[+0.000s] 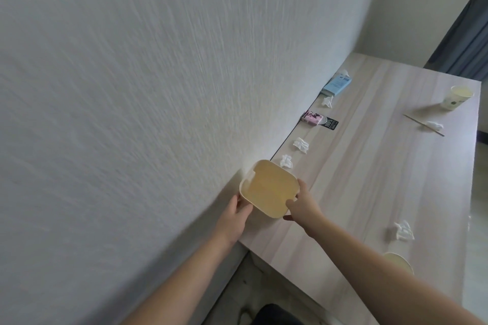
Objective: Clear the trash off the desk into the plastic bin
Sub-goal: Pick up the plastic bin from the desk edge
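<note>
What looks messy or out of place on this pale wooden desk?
Crumpled white tissues lie scattered across the pale wooden desk, and a thin wooden stick lies loose beside a paper cup. Nothing looks spilled.

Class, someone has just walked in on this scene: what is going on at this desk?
A person holds a cream plastic bin with both hands, left hand and right hand on opposite sides, at the near end of the desk by the wall. The bin looks empty. Crumpled tissues, two paper cups, a stick and small packets lie uncollected.
</note>
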Available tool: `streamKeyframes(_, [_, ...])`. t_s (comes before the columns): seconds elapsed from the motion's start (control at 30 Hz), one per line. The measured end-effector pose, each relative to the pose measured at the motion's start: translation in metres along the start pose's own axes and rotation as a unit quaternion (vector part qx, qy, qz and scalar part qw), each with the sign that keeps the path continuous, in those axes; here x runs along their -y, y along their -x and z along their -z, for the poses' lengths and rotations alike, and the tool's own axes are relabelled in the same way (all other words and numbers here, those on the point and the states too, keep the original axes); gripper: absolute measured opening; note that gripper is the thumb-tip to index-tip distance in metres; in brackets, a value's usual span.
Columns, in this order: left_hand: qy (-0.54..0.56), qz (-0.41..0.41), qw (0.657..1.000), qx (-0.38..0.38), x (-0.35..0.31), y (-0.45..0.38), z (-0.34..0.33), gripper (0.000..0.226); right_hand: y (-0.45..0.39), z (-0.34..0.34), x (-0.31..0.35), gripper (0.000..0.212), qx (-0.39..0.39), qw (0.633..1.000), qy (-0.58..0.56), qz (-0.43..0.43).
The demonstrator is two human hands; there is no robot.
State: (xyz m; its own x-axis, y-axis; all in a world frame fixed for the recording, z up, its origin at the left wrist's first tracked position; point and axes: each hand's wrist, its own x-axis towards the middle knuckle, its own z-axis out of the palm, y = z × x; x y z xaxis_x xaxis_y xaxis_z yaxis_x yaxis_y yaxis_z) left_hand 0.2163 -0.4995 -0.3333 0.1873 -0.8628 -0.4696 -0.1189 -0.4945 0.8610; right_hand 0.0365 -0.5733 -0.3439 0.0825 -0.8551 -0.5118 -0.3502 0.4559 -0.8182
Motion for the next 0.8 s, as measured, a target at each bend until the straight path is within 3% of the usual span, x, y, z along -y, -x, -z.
streamKeyframes(0.23, [-0.065, -0.063, 0.995, 0.049, -0.014, 0.017, -0.015, 0.049, 0.009, 0.032, -0.005, 0.066, -0.076, 0.995, 0.059, 0.035])
streamKeyframes(0.43, [-0.109, -0.097, 0.985, 0.096, -0.02, 0.02, -0.025, 0.067, 0.023, 0.055, -0.012, 0.066, -0.112, 0.992, 0.032, 0.041])
streamKeyframes(0.5, [-0.107, -0.099, 0.983, 0.109, -0.02, 0.019, -0.024, 0.063, 0.03, 0.064, -0.014, 0.066, -0.116, 0.993, 0.012, 0.034])
streamKeyframes(0.63, [-0.06, -0.043, 0.99, 0.123, -0.023, 0.01, -0.021, 0.035, 0.043, 0.08, -0.017, 0.06, -0.12, 0.992, 0.001, 0.033])
streamKeyframes(0.8, [-0.071, 0.004, 0.982, 0.173, -0.032, 0.002, -0.025, 0.035, 0.065, 0.087, -0.024, 0.057, -0.096, 0.995, 0.008, 0.012])
